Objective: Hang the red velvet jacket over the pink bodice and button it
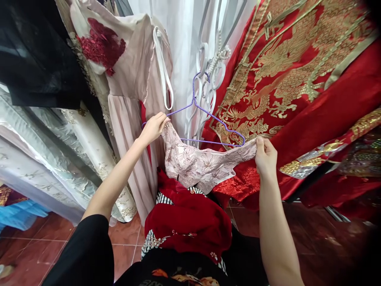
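A pale pink floral top (pixel 202 163) is stretched out sideways between my two hands. My left hand (pixel 155 126) pinches its left end, next to the purple hanger (pixel 193 104). Its right end is gripped in my right hand (pixel 266 155), with the thumb on top. The hanger hangs by its hook from a white curled metal rack (pixel 203 55), behind and above the top. Below the top, a dark red velvet garment (pixel 190 222) with a beaded clasp lies over my lap, along with black-and-white striped cloth (pixel 164 198).
A pale pink dress (pixel 127 79) with a dark red flower hangs at the left. Red garments with gold dragon embroidery (pixel 276 67) hang at the right. Grey and white gowns (pixel 59 147) fill the far left, above a red tiled floor (pixel 125 238).
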The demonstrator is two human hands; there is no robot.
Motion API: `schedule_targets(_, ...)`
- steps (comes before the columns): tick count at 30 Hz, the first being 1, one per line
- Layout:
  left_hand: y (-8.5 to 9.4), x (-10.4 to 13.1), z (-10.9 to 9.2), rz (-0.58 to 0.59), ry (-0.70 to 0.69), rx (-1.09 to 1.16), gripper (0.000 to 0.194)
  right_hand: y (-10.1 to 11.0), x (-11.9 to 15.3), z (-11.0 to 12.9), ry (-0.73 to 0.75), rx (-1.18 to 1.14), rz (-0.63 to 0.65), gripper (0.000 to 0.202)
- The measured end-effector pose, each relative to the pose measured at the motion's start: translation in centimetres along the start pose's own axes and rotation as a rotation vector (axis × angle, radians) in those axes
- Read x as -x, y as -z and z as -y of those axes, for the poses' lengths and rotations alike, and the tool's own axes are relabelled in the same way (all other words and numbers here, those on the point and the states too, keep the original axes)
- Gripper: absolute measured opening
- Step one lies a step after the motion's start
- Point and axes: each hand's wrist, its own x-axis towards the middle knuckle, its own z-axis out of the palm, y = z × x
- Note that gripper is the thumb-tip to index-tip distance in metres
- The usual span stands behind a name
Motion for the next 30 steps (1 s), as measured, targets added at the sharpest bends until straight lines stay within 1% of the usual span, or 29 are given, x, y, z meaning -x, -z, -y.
schedule_targets(2, -0.1, 0.0, 0.0, -0.004, 0.002, 0.016, 0.041, 0.1, -0.1, 0.6, 0.052, 0.050, 0.016, 0.042)
schedule_targets(4, -0.1, 0.1, 0.0, -0.003, 0.001, 0.040, 0.041, 0.0, -0.5, 1.4, 0.107, 0.162, 0.037, 0.041)
schedule_targets(8, 0.0, 0.3, -0.2, 0.003, 0.000, 0.071, 0.041, -0.9, -2.5, 2.6, 0.141, 0.408, 0.063, 0.043)
schedule_targets(12, 0.3, 0.4, -0.5, 0.006, -0.002, 0.075, 0.042, -2.4, -5.0, 2.6, 0.138, 0.496, 0.111, 0.045)
schedule_targets(15, 0.5, 0.4, -0.7, 0.011, -0.005, 0.070, 0.042, -3.1, -6.1, 2.5, 0.147, 0.552, 0.153, 0.042)
schedule_targets(17, 0.6, 0.5, -0.8, 0.009, -0.006, 0.062, 0.041, -2.9, -6.3, 2.4, 0.151, 0.572, 0.166, 0.040)
schedule_targets(20, 0.6, 0.6, -0.9, 0.006, -0.007, 0.061, 0.040, -1.9, -6.0, 2.3, 0.151, 0.587, 0.190, 0.039)
schedule_targets(25, -0.1, 0.7, -0.7, -0.006, 0.012, 0.095, 0.041, -0.2, -5.1, 1.9, 0.127, 0.603, 0.188, 0.040)
schedule_targets(27, -0.4, 0.6, -0.6, -0.011, 0.018, 0.110, 0.042, -0.1, -4.9, 1.9, 0.125, 0.602, 0.177, 0.039)
schedule_targets(30, -0.4, 0.5, -0.6, -0.007, 0.026, 0.128, 0.043, -0.6, -4.7, 2.7, 0.151, 0.571, 0.195, 0.039)
